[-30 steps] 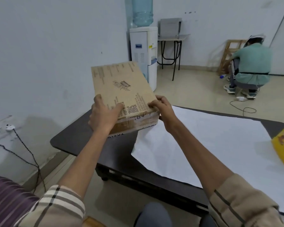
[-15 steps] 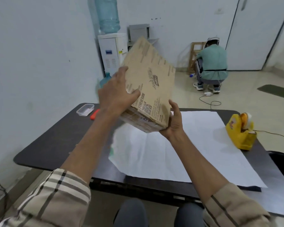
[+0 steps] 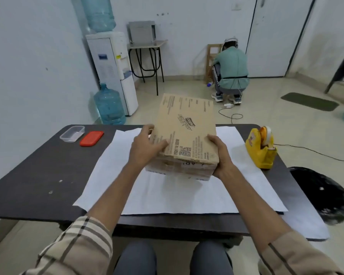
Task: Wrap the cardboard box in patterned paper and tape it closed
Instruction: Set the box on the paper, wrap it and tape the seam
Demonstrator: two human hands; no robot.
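The box (image 3: 187, 132) now sits low over the middle of the paper (image 3: 167, 195), its printed face up and its far end raised a little. Half a second ago it stood steeply on edge, higher and further left; a second ago it was beyond the paper's left edge. Whether its near bottom edge touches the paper cannot be told.

The left hand (image 3: 145, 147) has slid from the box's upper edge to the near left corner, where it holds with the thumb across the top face and fingers curled round the side. The right hand (image 3: 219, 157), earlier cupped beneath, now clasps the near right corner.

The paper lies flat on the table (image 3: 38, 171), white side up, as before. The tape dispenser (image 3: 260, 149) has not moved.
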